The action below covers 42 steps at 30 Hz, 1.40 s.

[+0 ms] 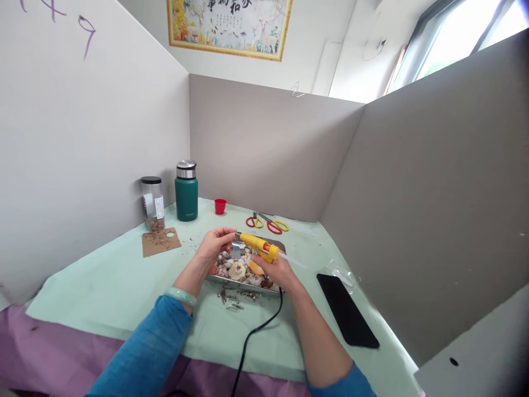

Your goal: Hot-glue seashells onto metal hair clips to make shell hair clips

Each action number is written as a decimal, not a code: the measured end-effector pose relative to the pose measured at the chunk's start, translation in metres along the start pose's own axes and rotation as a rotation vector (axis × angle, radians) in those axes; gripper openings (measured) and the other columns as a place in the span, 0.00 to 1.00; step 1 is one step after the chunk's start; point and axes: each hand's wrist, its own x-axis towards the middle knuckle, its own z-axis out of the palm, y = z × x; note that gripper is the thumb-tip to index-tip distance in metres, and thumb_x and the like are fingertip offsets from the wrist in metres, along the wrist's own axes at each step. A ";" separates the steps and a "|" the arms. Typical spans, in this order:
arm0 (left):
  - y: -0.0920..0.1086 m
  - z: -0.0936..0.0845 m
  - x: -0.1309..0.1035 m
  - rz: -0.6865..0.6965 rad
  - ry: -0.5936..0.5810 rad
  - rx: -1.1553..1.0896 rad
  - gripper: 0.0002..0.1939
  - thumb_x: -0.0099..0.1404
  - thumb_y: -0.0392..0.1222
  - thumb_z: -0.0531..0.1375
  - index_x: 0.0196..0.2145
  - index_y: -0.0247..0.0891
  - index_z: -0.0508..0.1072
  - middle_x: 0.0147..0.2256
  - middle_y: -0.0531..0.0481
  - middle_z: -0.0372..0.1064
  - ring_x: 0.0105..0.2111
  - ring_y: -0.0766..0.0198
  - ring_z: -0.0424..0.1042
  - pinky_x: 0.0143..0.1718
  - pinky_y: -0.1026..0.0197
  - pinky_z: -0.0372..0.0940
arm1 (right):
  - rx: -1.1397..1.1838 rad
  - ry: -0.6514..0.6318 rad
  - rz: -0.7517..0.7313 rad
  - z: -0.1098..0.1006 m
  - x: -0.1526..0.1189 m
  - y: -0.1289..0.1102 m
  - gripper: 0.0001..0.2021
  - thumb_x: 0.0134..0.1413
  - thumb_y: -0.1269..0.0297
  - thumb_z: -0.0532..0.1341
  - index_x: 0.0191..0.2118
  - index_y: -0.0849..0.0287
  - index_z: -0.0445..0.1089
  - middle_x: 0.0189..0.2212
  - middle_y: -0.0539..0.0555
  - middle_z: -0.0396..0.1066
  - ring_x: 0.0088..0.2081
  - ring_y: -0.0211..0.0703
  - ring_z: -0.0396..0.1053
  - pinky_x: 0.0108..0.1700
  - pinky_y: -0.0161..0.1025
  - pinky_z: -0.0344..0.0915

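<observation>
My right hand (275, 270) is wrapped round a yellow glue gun (259, 246) with a clear glue stick out of its back end and a black cord hanging down. The gun's nozzle points left, to the fingertips of my left hand (218, 242). Those fingers are pinched on something small and metallic, too small to name. Both hands are over a metal tray (248, 286) of shells (237, 270). Several metal clips (233, 300) lie on the cloth just in front of the tray.
Behind the tray are two pairs of scissors (275, 226) and a red cup (220, 207). A green bottle (187, 196), a jar (152, 207) and brown cardboard (161, 242) stand or lie at the left. A black flat object (347, 311) lies right. Partition walls surround the table.
</observation>
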 end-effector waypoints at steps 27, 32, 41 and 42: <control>0.000 0.000 0.000 -0.004 -0.010 0.027 0.15 0.42 0.41 0.70 0.27 0.31 0.74 0.15 0.57 0.62 0.13 0.75 0.57 0.16 0.69 0.55 | -0.014 0.014 -0.012 -0.002 0.001 0.001 0.17 0.48 0.50 0.60 0.28 0.61 0.67 0.16 0.45 0.58 0.19 0.32 0.56 0.21 0.30 0.55; -0.002 -0.002 0.001 0.012 0.031 0.015 0.17 0.41 0.42 0.70 0.28 0.31 0.74 0.15 0.56 0.62 0.14 0.74 0.57 0.16 0.69 0.55 | -0.026 -0.035 -0.020 0.001 0.000 -0.001 0.16 0.49 0.51 0.59 0.31 0.61 0.68 0.18 0.46 0.61 0.18 0.32 0.57 0.21 0.31 0.56; 0.002 -0.010 0.005 0.080 0.194 -0.065 0.18 0.41 0.43 0.69 0.29 0.32 0.72 0.20 0.57 0.65 0.14 0.77 0.56 0.16 0.70 0.53 | -0.527 -0.200 -0.219 -0.007 0.004 -0.010 0.17 0.48 0.47 0.60 0.30 0.58 0.67 0.28 0.50 0.67 0.30 0.41 0.64 0.32 0.36 0.57; 0.003 -0.009 0.005 0.082 0.200 -0.073 0.18 0.41 0.43 0.69 0.29 0.32 0.72 0.21 0.57 0.66 0.14 0.77 0.57 0.16 0.70 0.53 | -0.635 -0.237 -0.247 -0.008 0.004 -0.011 0.18 0.47 0.46 0.60 0.31 0.58 0.67 0.30 0.51 0.67 0.32 0.42 0.64 0.33 0.36 0.57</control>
